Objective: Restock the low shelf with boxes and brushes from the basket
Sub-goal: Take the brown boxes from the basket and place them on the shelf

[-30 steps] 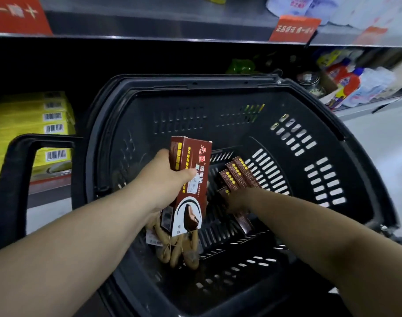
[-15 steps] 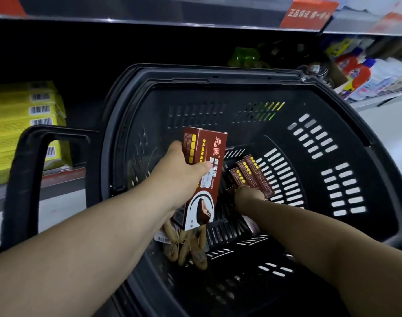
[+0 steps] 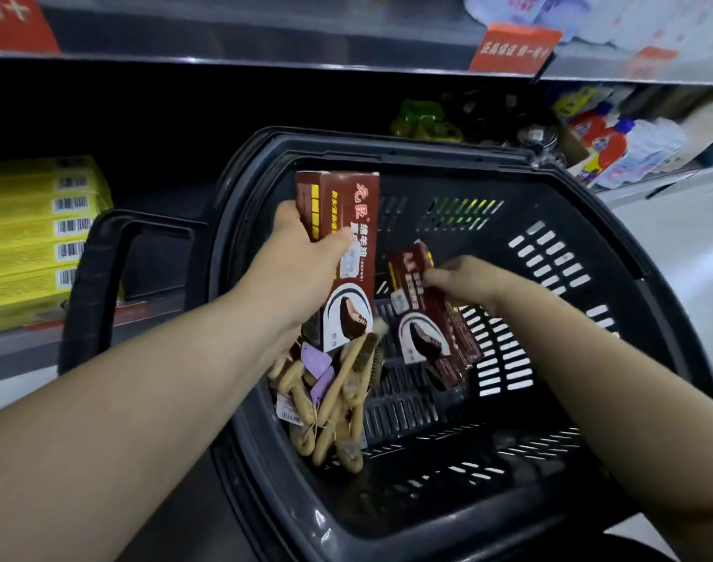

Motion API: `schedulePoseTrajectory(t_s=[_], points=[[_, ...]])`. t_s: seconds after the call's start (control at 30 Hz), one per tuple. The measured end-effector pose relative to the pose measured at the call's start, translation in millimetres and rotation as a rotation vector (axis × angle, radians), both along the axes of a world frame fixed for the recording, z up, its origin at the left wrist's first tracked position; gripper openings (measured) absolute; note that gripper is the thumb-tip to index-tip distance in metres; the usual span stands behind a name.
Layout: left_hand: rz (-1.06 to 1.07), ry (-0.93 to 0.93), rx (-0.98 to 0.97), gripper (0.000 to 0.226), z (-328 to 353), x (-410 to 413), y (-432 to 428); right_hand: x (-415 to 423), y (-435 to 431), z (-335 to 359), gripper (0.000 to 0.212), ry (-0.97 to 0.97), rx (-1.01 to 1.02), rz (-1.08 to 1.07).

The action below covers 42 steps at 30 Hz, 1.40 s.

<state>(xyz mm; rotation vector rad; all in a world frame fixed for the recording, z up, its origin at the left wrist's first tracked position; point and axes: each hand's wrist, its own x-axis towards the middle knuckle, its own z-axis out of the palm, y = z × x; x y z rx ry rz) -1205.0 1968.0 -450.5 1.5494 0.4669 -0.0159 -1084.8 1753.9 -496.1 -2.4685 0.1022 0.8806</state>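
Stacked yellow cartons [image 3: 34, 237], red shelf sign [image 3: 513, 48], detergent bottles [image 3: 610, 148]

Maroon boxes [image 3: 348, 253], tan brushes [image 3: 338, 395], black slotted basket [image 3: 549, 245], yellow cartons [image 3: 34, 237]

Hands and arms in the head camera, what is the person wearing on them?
Nothing that shows. The left hand and right hand are ungloved, with no ring visible. The left forearm and right forearm are bare to the frame's edge: no sleeve, watch, bracelet or marking in view.
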Motion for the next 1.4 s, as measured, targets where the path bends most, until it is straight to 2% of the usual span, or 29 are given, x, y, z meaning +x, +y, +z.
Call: schedulePoseTrajectory(t_s=[0.1,0.2,0.27,0.43,0.53,0.67,0.73,0.83,0.87,1.07,1.23,1.3,1.4], points=[[0.080,-0.002,-0.067,0.023,8.2,2.0,7.3,-18.1,8.7,53.5,0.020,0.112,0.516,-0.212],[0.089,0.007,-0.121,0.031,16.7,-0.3,14.9,-42.0,22.8,89.3,0.036,0.220,0.736,-0.292],[0.093,0.013,-0.174,0.033,24.5,-6.2,20.8,-57.0,39.2,104.0,0.049,0.231,0.774,-0.301],[0.134,0.041,-0.354,0.038,46.7,-27.5,44.7,-92.1,95.3,131.0,0.036,0.139,0.777,-0.249],[0.126,0.055,-0.407,0.060,57.5,-45.5,67.5,-108.9,125.7,143.3,0.032,0.128,0.783,-0.146],[0.108,0.033,-0.336,0.100,67.0,-74.0,102.7,-126.2,168.1,150.5,0.026,0.157,0.800,-0.016],[0.147,0.050,-0.349,0.094,69.4,-86.0,120.2,-131.5,189.3,152.3,0.025,0.198,0.798,0.022],[0.218,0.080,-0.390,0.040,68.9,-97.5,144.0,-133.6,220.6,154.5,0.030,0.286,0.735,0.047],[0.252,0.115,-0.392,0.030,67.8,-99.4,152.4,-132.4,231.5,153.3,0.031,0.305,0.712,0.038],[0.394,0.230,-0.332,0.021,50.1,-100.0,205.4,-104.5,298.6,127.4,0.022,0.384,0.660,-0.059],[0.479,0.279,-0.249,0.021,23.2,-96.7,245.7,-61.1,344.4,84.9,0.022,0.239,0.470,-0.026],[0.484,0.299,-0.234,0.018,12.9,-98.2,259.9,-46.8,357.1,64.4,0.023,0.110,0.261,0.123],[0.501,0.321,-0.201,0.016,2.3,-99.1,278.7,-21.8,368.9,32.9,0.027,-0.179,-0.310,0.706]])
